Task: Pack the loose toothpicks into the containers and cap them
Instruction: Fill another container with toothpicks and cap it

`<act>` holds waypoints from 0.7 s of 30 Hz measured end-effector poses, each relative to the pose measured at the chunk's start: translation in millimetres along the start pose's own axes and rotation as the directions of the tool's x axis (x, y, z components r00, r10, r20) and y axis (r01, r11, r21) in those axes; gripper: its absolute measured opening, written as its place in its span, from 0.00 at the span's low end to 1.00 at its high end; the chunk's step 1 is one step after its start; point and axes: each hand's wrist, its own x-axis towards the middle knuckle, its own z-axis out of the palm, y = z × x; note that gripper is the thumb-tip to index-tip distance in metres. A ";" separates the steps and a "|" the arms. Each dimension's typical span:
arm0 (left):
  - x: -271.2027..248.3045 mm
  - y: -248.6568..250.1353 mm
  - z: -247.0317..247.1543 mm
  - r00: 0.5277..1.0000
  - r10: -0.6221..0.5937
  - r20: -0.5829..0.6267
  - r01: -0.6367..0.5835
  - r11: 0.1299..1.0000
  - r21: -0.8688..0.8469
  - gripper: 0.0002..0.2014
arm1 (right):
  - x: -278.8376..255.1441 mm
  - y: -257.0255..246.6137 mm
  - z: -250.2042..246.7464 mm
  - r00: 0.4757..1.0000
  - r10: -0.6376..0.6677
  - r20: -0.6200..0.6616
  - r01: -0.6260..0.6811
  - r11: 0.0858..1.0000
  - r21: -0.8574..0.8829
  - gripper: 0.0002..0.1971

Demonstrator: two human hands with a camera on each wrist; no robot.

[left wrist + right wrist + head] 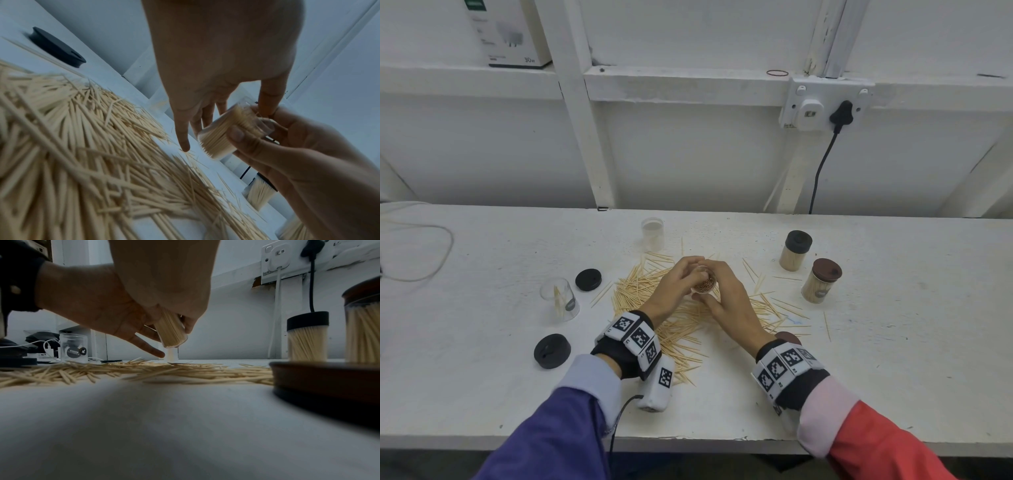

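Observation:
A clear container (703, 285) packed with toothpicks hangs tilted just above the table, its mouth uncapped. My right hand (717, 291) grips its body, thumb (236, 134) on the side. My left hand (692, 271) pinches its upper rim, the little finger (183, 139) stretched down to the table. Loose toothpicks (650, 301) lie in a wide pile under and around both hands. In the right wrist view the same container (171, 332) shows between the two hands. A brown lid (788, 337) lies partly hidden behind my right wrist.
Two capped full containers stand at the right, one black-topped (795, 251), one brown-topped (822, 281). An empty clear container (653, 233) stands behind the pile, another (560, 298) holding a few toothpicks at the left. Two black lids (588, 279) (552, 351) lie on the left.

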 end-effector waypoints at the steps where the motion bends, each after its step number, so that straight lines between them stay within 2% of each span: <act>1: -0.2 0.2 0.1 1.000 0.004 -0.001 -0.004 1.000 -0.002 0.18 | 0.0 0.0 0.0 1.000 0.002 0.001 -0.002 1.000 -0.001 0.26; 6: 2.3 -2.3 2.9 0.999 0.017 -0.036 -0.017 1.000 0.020 0.18 | -0.3 -0.8 -1.5 1.000 0.006 -0.005 -0.006 1.000 -0.001 0.25; 11: 1.3 -1.2 4.2 0.999 0.001 -0.032 0.000 1.000 0.026 0.13 | -0.6 -0.6 -1.4 1.000 0.014 0.008 -0.013 0.999 -0.029 0.24; 16: -3.1 4.6 5.2 1.000 -0.006 -0.008 0.006 1.000 0.001 0.22 | -0.8 -1.6 -2.4 1.000 0.015 -0.004 -0.015 0.999 -0.036 0.27; 21: 0.4 0.1 4.2 1.000 -0.002 -0.024 0.002 1.000 -0.006 0.15 | -0.4 -1.7 -2.6 1.000 0.028 0.000 -0.028 0.999 -0.040 0.27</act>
